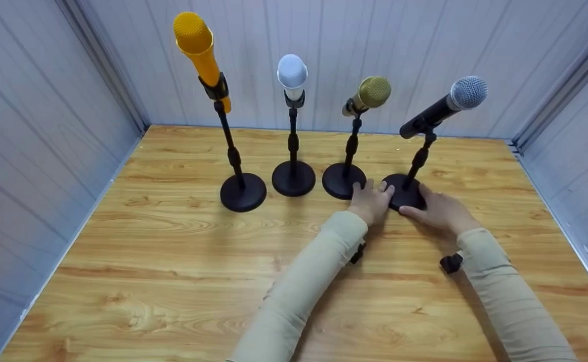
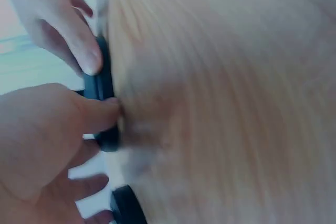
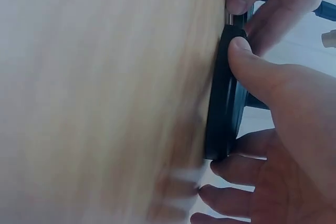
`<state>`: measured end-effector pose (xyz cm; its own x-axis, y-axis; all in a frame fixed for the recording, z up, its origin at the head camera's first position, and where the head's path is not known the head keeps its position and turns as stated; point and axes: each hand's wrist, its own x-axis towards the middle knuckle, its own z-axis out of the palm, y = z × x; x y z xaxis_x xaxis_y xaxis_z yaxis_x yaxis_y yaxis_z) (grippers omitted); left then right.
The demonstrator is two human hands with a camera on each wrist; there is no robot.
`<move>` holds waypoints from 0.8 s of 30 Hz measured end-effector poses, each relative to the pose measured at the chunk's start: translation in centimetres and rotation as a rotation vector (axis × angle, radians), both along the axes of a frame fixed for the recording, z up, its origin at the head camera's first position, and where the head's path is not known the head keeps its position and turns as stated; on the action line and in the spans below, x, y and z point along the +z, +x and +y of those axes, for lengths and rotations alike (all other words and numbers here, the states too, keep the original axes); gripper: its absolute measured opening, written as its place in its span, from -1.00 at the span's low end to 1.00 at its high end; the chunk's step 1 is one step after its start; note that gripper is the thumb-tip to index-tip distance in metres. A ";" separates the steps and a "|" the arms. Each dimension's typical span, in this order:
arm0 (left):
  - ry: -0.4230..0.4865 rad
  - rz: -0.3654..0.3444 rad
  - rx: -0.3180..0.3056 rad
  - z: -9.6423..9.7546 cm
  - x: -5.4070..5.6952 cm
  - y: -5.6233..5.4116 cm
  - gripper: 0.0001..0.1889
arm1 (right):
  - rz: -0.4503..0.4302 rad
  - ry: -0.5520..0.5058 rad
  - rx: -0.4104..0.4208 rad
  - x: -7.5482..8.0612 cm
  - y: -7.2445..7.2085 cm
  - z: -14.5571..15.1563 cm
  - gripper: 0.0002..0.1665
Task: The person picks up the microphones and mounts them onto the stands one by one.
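Observation:
A black microphone with a silver mesh head (image 1: 469, 92) is clipped at a slant on the rightmost stand, whose round black base (image 1: 400, 189) rests on the wooden table. Around the right side of that base my right hand (image 1: 444, 211) grips, thumb on the near rim (image 3: 240, 45) and fingers at the side. On the base's left edge, my left hand (image 1: 370, 203) holds the rim with its thumb and a finger. Its other fingers spread towards the neighbouring base (image 1: 343, 182), which carries a gold microphone (image 1: 374, 92); whether they touch it, I cannot tell.
Left of these stand a white microphone (image 1: 292, 73) on its black base (image 1: 294, 180) and a taller yellow microphone (image 1: 205, 63) on another base (image 1: 243, 193). Pale panel walls (image 1: 414, 45) enclose the table (image 1: 173, 261) at the back and both sides.

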<state>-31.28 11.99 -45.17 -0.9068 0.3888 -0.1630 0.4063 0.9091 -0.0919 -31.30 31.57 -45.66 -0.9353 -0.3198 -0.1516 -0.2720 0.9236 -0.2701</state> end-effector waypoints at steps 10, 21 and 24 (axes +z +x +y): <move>0.176 -0.089 -0.129 -3.1 1.6 1.3 -0.42 | 0.000 -0.024 -0.003 2.2 1.6 1.1 0.15; 0.328 0.249 -0.193 -12.1 3.9 3.5 -0.37 | 0.240 -0.037 -0.011 3.2 3.2 2.8 -0.02; 0.290 0.327 -0.150 -14.9 4.1 4.5 -0.35 | 0.252 -0.020 -0.017 2.9 3.6 3.1 -0.04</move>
